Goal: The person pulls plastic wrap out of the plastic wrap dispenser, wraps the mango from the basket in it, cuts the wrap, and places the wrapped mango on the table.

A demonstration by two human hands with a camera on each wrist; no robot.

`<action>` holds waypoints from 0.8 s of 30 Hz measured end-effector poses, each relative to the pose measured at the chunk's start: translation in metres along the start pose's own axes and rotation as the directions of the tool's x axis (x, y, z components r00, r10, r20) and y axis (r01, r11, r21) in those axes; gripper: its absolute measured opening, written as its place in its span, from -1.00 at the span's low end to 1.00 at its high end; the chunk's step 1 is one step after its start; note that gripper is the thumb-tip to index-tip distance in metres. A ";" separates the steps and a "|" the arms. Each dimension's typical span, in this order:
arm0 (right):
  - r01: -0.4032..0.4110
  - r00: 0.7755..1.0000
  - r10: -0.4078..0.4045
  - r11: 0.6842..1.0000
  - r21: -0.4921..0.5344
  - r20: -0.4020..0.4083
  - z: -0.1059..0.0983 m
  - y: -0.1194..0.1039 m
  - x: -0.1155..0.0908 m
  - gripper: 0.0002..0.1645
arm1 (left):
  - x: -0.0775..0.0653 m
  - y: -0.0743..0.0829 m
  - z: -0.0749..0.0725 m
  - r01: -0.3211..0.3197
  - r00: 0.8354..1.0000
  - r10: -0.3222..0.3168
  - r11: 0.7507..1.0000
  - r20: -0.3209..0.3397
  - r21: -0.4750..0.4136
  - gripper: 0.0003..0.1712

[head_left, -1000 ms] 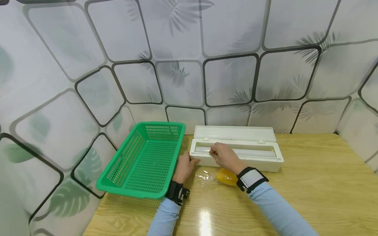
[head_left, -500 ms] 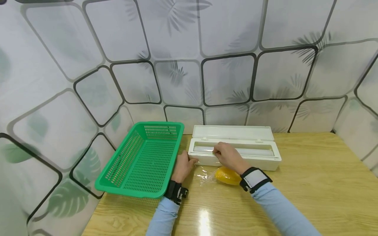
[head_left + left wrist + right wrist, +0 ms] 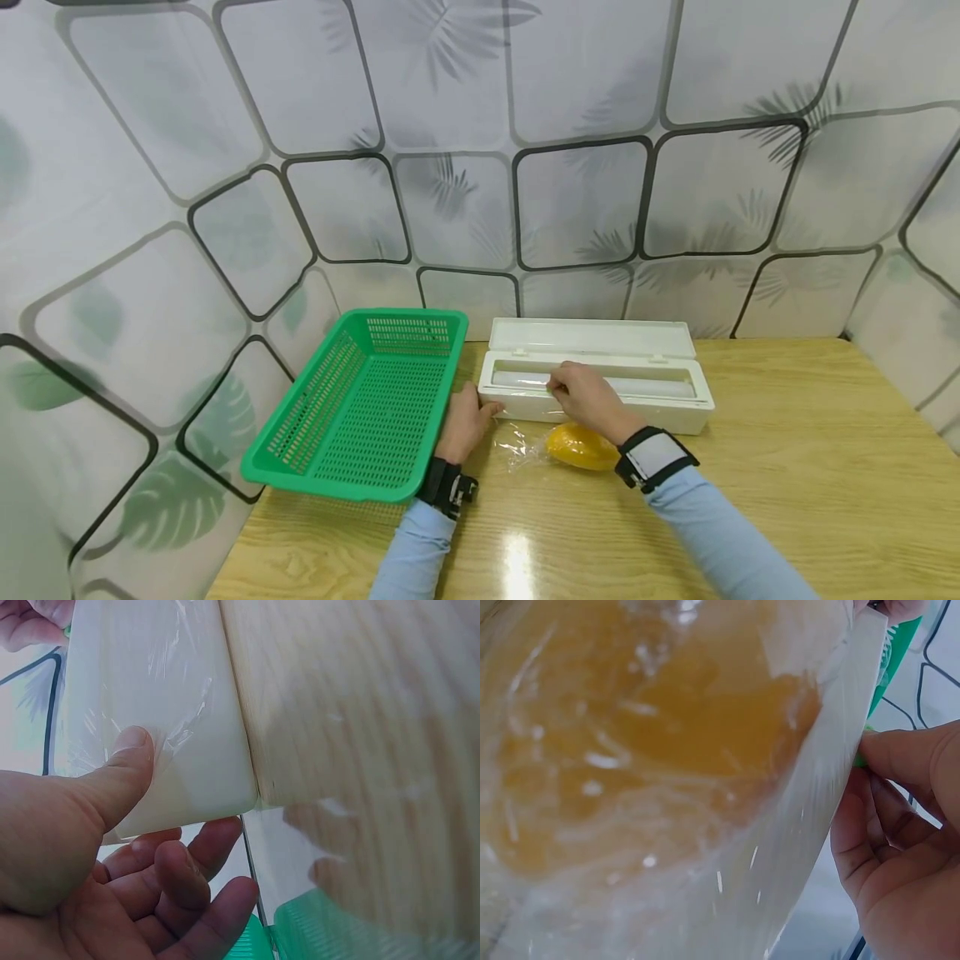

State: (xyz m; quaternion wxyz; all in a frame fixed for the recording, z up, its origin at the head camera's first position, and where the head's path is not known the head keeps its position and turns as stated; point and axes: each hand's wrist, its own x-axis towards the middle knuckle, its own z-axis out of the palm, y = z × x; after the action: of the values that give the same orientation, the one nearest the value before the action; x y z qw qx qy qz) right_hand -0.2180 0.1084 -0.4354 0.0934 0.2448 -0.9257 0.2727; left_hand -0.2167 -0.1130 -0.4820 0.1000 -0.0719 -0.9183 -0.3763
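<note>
A long white cling film dispenser [image 3: 675,418] sits on the table with its lid [image 3: 592,336] flipped back and a roll [image 3: 652,387] visible inside. My left hand [image 3: 465,425] grips its left end, thumb pressing clear film [image 3: 180,735] against the front wall and fingers beneath the end. Along the slot, left of the middle, my right hand [image 3: 590,402] pinches a small green slide cutter [image 3: 861,755], mostly hidden by thumb and fingers. In front of the dispenser lies a smooth, rounded yellow thing [image 3: 581,448] under crinkled clear film.
A green perforated plastic basket [image 3: 360,492] stands at the left, its rim close beside my left hand and wrist. Behind the wooden table [image 3: 795,433] rises a patterned wall covering [image 3: 585,208]. Loose film [image 3: 517,450] spreads left of the yellow thing.
My right hand has slid a short way to the right along the dispenser's slot, uncovering more of the yellow thing. The left hand keeps its hold on the dispenser's left end.
</note>
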 end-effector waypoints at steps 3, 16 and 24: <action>-0.004 1.000 0.004 1.000 0.002 0.002 -0.001 0.001 -0.002 -0.87 | 0.000 -0.001 0.001 -0.005 1.000 0.005 1.000 -0.002 -0.002 -0.68; -0.025 1.000 0.025 0.999 0.020 -0.001 -0.006 0.007 -0.008 -0.89 | -0.001 0.000 0.001 -0.015 1.000 0.015 1.000 -0.009 -0.003 -0.69; -0.042 0.999 0.042 0.999 0.009 -0.017 -0.009 0.013 -0.013 -0.90 | 0.000 -0.001 0.001 -0.014 1.000 0.014 1.000 -0.007 0.010 -0.67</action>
State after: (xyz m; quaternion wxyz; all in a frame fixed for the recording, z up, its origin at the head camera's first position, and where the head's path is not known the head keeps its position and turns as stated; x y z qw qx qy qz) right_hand -0.2132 0.1284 -0.4381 0.0945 0.2233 -0.9287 0.2805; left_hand -0.2171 -0.1134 -0.4837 0.1065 -0.0766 -0.9191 -0.3714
